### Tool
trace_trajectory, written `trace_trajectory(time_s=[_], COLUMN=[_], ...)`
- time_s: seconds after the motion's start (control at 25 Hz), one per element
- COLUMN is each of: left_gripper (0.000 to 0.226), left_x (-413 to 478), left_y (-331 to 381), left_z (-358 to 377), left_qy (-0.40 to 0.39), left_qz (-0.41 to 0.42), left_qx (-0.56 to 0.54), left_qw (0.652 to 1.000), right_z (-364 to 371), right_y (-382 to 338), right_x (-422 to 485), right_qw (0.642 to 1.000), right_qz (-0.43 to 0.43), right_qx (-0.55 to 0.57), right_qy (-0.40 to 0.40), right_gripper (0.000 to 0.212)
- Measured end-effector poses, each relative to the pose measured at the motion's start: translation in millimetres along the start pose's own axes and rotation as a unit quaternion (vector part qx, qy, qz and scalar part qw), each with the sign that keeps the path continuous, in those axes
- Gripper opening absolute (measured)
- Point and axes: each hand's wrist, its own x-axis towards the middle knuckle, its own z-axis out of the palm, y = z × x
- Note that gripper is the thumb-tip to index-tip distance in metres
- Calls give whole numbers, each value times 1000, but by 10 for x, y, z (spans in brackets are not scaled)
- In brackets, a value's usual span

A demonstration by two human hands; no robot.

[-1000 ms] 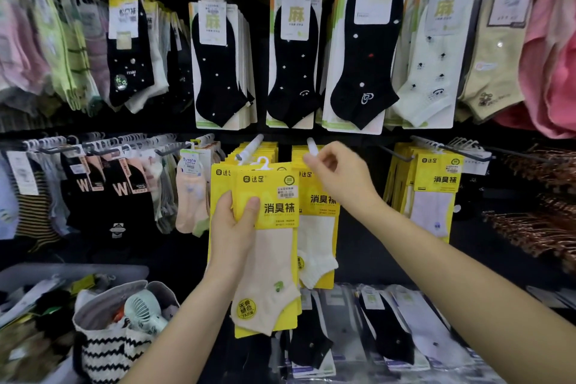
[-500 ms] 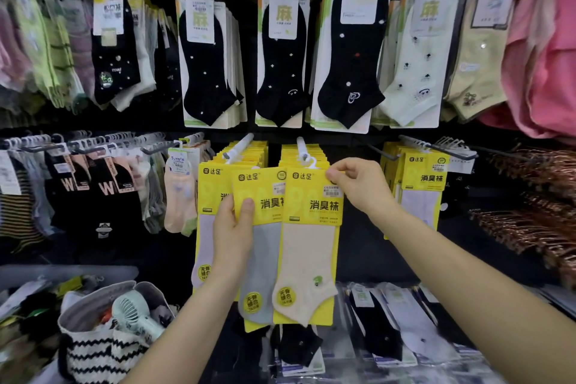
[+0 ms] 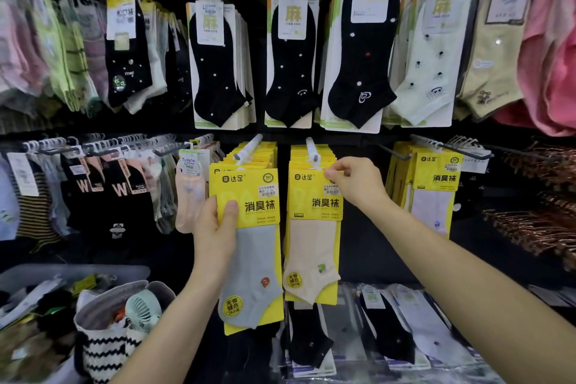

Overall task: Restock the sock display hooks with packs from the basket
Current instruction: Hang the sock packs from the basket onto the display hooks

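Observation:
Two white display hooks stick out at mid height, the left hook [image 3: 249, 148] and the right hook [image 3: 311, 150], each loaded with yellow sock packs. My left hand [image 3: 215, 227] grips a yellow pack with a grey sock [image 3: 252, 259] by its left edge, in front of the left stack. My right hand [image 3: 355, 184] pinches the top right corner of a yellow pack with a cream sock [image 3: 311, 246], which hangs at the front of the right hook. A striped black-and-white basket [image 3: 106, 349] sits at the lower left.
Black and pale sock packs [image 3: 358, 50] hang in the row above. More yellow packs [image 3: 436, 184] hang to the right, beside copper hangers [image 3: 536, 227]. Dark W-marked socks [image 3: 118, 190] hang to the left. Flat packs [image 3: 389, 330] lie below. A mint hand fan [image 3: 141, 309] lies in the basket.
The cream-sock pack moved from my left hand's stack onto the right hook, guided by my right hand. My left hand now holds the grey-sock pack alone.

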Motion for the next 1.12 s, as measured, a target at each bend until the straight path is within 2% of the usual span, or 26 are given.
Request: trace_trajectory(time_s=[0.12,0.2,0.24,0.32,0.4,0.44,0.48,0.64,0.76,0.88,1.0,1.12], left_gripper=[14,13,14,13,12,9,3,5,9,9,34,59], left_x=[-47,-115,-152,-210,-248,-260,-262,-187,-66,53,126,200], left_y=[-23,-11,-8,-6,-5,-12,-10,39,106,110,50,34], left_z=[109,227,297,426,541,589,631,765,872,935,969,1006], left_qy=[-33,-65,-83,-110,-123,-127,-134,-138,-103,-47,-32,-48], left_qz=[-11,-16,-17,-18,-18,-18,-21,-17,-32,-53,-65,-72], left_qx=[-2,-6,-6,2,10,11,11,19,32,39,57,98], left_qw=[999,998,996,994,992,992,991,990,994,997,996,991], right_z=[-31,-80,-108,-152,-180,-190,-199,-209,-179,-104,-58,-24], right_y=[-16,-89,-138,-245,-309,-311,-301,-295,-385,-442,-386,-315], right_x=[-59,-105,-127,-185,-244,-251,-242,-144,15,180,262,277], right_qw=[998,995,995,992,980,979,980,989,992,994,993,994], right_qz=[-24,-66,-82,-84,-79,-84,-90,-104,-109,-99,-93,-90], right_qx=[-49,-31,3,65,78,67,53,-48,-47,-41,-63,-40], right_qy=[41,71,49,-67,-163,-175,-170,-97,-40,-16,-33,-41], right_gripper=[17,17,19,29,22,15,12,18,18,20,22,20])
